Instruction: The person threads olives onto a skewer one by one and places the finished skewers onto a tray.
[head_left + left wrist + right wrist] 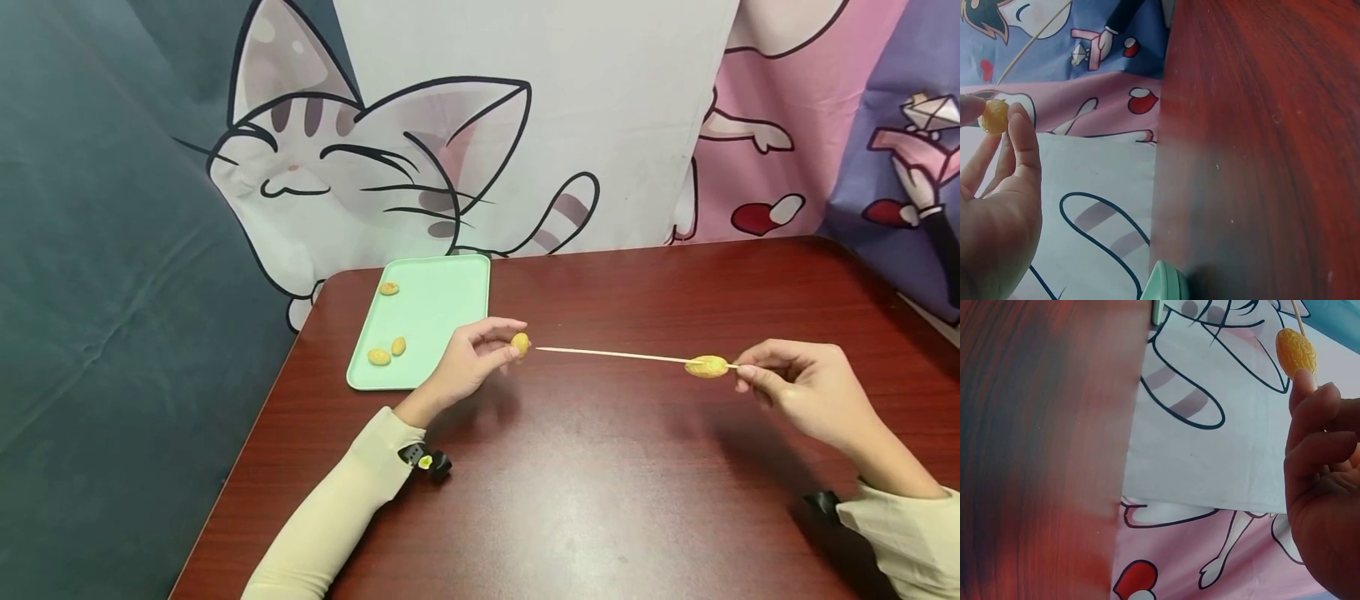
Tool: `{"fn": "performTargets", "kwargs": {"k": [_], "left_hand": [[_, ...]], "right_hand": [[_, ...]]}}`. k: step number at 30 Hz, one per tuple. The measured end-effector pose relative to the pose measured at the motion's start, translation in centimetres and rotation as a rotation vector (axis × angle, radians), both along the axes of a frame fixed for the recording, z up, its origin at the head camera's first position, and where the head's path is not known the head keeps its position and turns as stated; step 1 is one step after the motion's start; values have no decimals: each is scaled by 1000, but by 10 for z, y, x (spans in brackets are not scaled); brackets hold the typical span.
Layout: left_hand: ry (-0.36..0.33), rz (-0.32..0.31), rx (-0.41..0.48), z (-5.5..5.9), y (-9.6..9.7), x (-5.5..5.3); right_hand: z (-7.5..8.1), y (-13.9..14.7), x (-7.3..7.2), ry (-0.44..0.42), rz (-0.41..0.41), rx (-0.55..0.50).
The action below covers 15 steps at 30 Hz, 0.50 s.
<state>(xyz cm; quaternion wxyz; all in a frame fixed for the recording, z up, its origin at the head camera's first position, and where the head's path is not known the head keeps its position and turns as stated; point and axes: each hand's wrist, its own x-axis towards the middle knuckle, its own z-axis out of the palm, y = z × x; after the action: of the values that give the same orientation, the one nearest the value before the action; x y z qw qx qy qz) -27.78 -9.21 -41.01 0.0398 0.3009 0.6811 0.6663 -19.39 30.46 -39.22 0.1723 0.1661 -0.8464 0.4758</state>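
My right hand [813, 387] pinches one end of a thin wooden skewer [607, 353], held roughly level above the table. Close to those fingertips, a wrinkled yellow oval piece like a baby potato [707, 367] is threaded on the skewer; it also shows in the right wrist view [1296, 351]. Between thumb and fingers of my left hand [471, 360] is a second small potato-like piece [520, 342], seen end-on in the left wrist view [994, 117]. The skewer's pointed tip lies just right of this piece, with a small gap between them.
A pale green tray [442, 292] lies at the table's back left, behind the left hand. On it rest three more yellow pieces, one of them [378, 357] near the front edge. The reddish-brown table [570, 500] meets a cartoon-printed cloth [630, 125] at the back.
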Motion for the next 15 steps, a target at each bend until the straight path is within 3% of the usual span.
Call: {"fn": "performTargets", "kwargs": {"k": [7,15], "left_hand": [[-58,-30,47,-1,0,0],[-99,-45,7,-3,0,-2]], "right_hand": [[-1,0,0,3,2,-3],[-1,-1,0,1,7,-11]]}}
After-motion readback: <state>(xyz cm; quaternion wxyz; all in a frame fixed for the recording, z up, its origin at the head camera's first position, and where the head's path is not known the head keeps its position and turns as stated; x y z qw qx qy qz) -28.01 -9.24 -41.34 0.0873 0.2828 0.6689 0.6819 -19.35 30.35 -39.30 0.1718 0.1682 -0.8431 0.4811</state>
